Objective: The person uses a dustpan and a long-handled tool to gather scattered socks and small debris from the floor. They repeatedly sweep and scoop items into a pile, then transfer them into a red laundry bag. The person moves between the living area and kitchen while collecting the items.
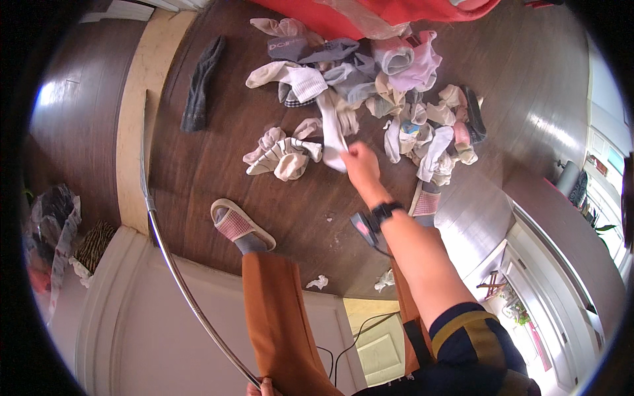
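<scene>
My right hand (363,166) is closed on the end of a white sock (331,126), which stretches away from me over the brown wood floor. A heap of loose socks (342,69) in grey, white and pink lies just beyond it. To its right is another bunch of mostly pale socks (421,131); to its left, a small cluster with a striped white sock (282,153). Only the fingers of my left hand (266,388) show at the bottom edge. They grip a long metal pole (181,282) that reaches up along the left side to a flat, thin end.
A dark grey sock (203,84) lies apart at the left, near a tan threshold strip (143,74). Red material (376,15) borders the heap at the top. My feet wear pink checked slippers (235,225). Crumpled tissue (317,282) and plastic bags (54,222) are around.
</scene>
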A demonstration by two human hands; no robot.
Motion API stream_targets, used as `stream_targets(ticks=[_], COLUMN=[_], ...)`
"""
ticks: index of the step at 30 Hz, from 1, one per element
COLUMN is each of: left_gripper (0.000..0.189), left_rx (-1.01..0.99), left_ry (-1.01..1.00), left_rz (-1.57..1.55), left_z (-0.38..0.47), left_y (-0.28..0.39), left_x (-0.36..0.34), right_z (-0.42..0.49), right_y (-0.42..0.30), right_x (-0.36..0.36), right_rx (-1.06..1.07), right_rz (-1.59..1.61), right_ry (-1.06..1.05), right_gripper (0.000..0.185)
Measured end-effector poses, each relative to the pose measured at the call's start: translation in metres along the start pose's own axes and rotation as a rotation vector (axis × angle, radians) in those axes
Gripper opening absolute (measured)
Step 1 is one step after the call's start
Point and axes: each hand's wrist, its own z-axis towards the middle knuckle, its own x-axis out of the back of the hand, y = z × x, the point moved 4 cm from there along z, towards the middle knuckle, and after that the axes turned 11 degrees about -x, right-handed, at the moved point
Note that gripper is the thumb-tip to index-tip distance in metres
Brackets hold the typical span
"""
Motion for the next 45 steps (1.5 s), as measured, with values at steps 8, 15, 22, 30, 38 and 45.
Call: stream_targets(ticks=[8,15,22,30,38,45], left_gripper=[0.016,0.012,0.012,0.010,0.010,0.011], left_rx=[0.003,-0.094,-0.108,-0.090,-0.072,-0.090], left_ry=[0.016,0.031,0.031,0.015,0.021,-0.002], left_rz=[0.007,0.063,0.095,0.076,0.046,0.019], left_z=[-0.003,-0.002,-0.006,-0.004,-0.002,-0.001], left_y=[-0.002,-0.002,-0.005,0.000,-0.002,-0.005], left_x=[-0.005,-0.010,-0.016,-0.020,-0.016,-0.009], right_z=[-0.128,-0.178,-0.255,-0.273,-0.273,-0.233], right_y=[0.096,0.189,0.297,0.291,0.289,0.177], right_x=[0.066,0.066,0.028,0.050,0.046,0.012], right_rx=[-0.064,-0.647,-0.247,-0.139,-0.299,0.097], right_rz=[0.212,0.353,-0.477,-0.762,-0.709,-0.590], right_ry=[-0.415,-1.062,-1.041,-1.084,-1.038,-1.139], right_gripper=[0.016,0.020,0.025,0.021,0.024,0.016])
